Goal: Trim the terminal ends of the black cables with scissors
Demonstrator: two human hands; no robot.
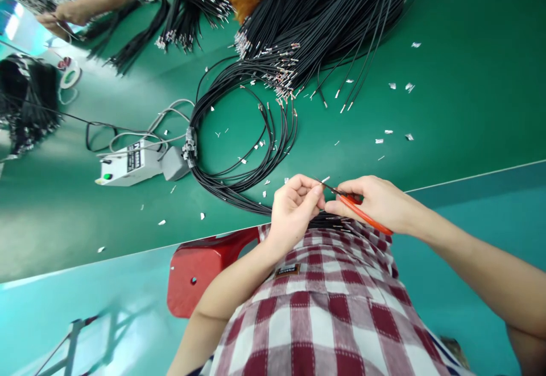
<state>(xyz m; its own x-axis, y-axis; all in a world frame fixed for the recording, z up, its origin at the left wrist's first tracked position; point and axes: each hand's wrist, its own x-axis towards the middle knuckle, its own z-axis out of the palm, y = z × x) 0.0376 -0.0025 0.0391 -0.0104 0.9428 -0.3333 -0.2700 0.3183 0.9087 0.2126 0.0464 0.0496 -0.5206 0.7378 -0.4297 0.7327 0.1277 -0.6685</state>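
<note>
My left hand (294, 208) pinches the end of a thin black wire (321, 182) at the near edge of the green table (447, 108). My right hand (377, 201) grips a red-handled cutting tool (362, 213) whose tip meets that wire end between both hands. More black wires lie across my lap under my hands. A looped bundle of black wires (243, 137) lies on the table just beyond my hands.
A big heap of black wires with metal terminals (307, 29) fills the far middle. A white control box (128, 164) with grey cables sits at left. Small metal scraps (398, 86) dot the table. Another person's hands (63, 15) work at far left. A red stool (200, 268) stands below.
</note>
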